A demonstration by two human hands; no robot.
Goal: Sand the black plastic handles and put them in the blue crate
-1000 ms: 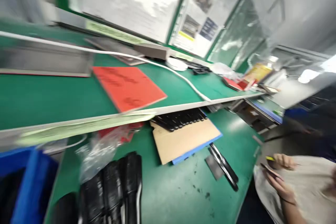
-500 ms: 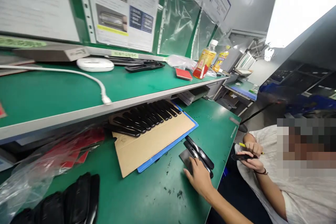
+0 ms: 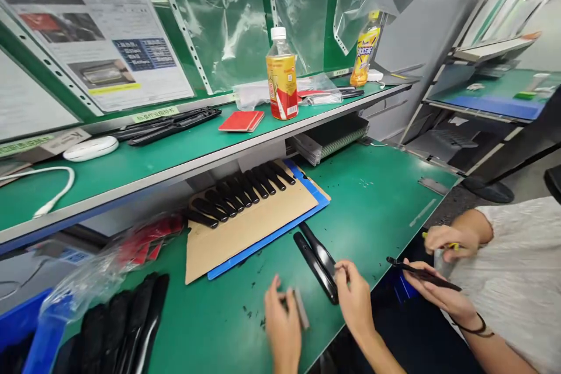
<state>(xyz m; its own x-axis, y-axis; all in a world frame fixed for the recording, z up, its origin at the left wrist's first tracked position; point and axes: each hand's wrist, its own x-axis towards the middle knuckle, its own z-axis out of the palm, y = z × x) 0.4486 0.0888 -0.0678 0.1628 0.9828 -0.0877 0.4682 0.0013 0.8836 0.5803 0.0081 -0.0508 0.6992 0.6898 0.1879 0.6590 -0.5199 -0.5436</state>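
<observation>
My left hand (image 3: 283, 327) is at the front of the green bench, fingers curled against a thin grey flat piece (image 3: 301, 308) that shows on its right side. My right hand (image 3: 356, 301) pinches the near end of a long glossy black plastic part (image 3: 319, 247). A second black part (image 3: 312, 263) lies beside it on the bench, close to the fingers. Farther back, several similar black parts (image 3: 243, 189) lie in a row on a cardboard sheet (image 3: 252, 228) over a blue board (image 3: 267, 248).
A pile of black parts (image 3: 127, 321) lies at front left, by a blue bin (image 3: 48, 333) and a plastic bag with red pieces (image 3: 144, 245). The shelf (image 3: 184, 152) overhead carries a drink bottle (image 3: 283, 79). At right, a co-worker's hands (image 3: 442, 280) hold another black part.
My left hand has come into view with the grey piece, which lay under my right hand before. My right hand now grips a black part's end. The view has turned right.
</observation>
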